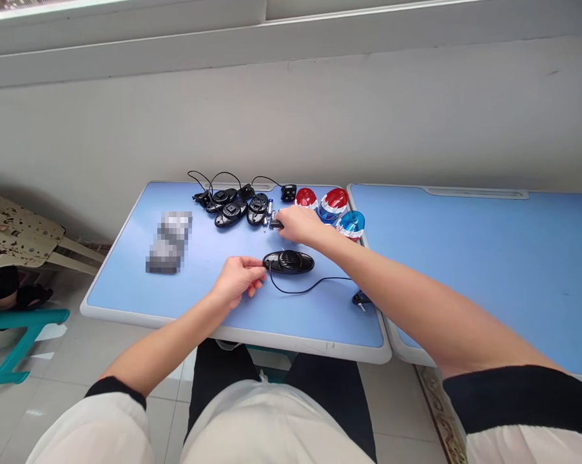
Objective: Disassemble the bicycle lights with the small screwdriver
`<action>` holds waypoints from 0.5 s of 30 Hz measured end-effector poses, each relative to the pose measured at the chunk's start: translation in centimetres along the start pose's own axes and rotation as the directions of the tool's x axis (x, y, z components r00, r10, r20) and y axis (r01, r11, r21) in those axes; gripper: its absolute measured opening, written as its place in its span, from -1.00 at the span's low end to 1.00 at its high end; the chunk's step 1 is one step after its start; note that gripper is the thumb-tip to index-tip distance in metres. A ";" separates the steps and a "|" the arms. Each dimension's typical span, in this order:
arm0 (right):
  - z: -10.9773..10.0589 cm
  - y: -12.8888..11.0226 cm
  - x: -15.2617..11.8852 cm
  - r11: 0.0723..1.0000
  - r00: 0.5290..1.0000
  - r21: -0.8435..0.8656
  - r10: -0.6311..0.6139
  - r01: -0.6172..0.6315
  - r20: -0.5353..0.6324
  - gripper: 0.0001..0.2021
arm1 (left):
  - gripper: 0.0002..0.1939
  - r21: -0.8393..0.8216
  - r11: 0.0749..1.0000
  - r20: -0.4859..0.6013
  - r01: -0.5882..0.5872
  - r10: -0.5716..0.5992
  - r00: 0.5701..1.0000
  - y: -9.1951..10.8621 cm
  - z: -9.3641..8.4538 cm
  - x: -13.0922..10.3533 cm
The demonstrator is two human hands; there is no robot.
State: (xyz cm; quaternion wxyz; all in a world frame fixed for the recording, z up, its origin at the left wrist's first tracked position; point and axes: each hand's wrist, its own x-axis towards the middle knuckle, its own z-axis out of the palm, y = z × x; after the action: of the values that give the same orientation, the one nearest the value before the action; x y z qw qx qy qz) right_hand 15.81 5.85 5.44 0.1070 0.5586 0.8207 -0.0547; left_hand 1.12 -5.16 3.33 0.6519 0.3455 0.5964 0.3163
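Note:
A glossy black oval casing (291, 261) lies on the blue table. A thin black wire runs from its left end to a small black switch box (361, 298) near the table's front right, partly hidden by my right forearm. My left hand (241, 277) pinches the left end of the casing between thumb and fingers. Beyond the casing, my right hand (298, 223) is closed around a short black handle (276, 223), perhaps a screwdriver's; the rest of it is hidden. Close to those fingers lie small batteries (270, 206) and other tiny parts.
Several similar black casings (231, 211) with wires sit at the back. Red and blue domed light covers (334, 201) stand right of them. A pixelated object (169, 242) is at left. A second blue table (479, 258) adjoins on the right; a wall rises behind.

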 end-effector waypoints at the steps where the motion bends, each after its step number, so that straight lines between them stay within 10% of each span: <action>1: 0.0 0.0 0.0 1.000 1.000 0.012 0.003 -0.003 -0.009 -0.72 | -0.85 0.081 0.996 -0.014 -0.031 0.033 0.999 -0.1 -0.2 -0.1; 5: -1.2 0.6 -0.5 0.997 0.997 0.080 0.020 -0.014 -0.073 -0.79 | -0.84 0.524 0.805 -0.082 -0.277 0.372 0.925 -0.7 -1.2 0.1; 8: -2.7 1.9 -2.1 0.934 0.955 0.356 0.102 0.004 -0.277 -0.80 | -0.66 0.728 0.480 0.124 -0.489 0.609 0.783 -0.8 -2.0 0.9; 11: -3.8 3.5 -4.4 0.623 0.881 0.772 0.287 0.127 -0.376 -0.74 | -0.37 0.721 0.237 0.420 -0.652 0.599 0.682 -0.5 -2.2 2.4; 15: -3.7 5.3 -7.5 0.204 0.856 0.937 0.387 0.282 -0.342 -0.66 | -0.14 0.623 0.197 0.595 -0.757 0.508 0.622 0.2 -0.8 4.3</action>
State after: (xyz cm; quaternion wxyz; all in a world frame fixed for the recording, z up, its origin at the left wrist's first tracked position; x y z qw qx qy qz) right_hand 22.94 1.80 10.97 -0.4901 0.5186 0.5719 -0.4046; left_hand 0.66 -1.41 1.03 0.2779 0.8641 0.3786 0.1811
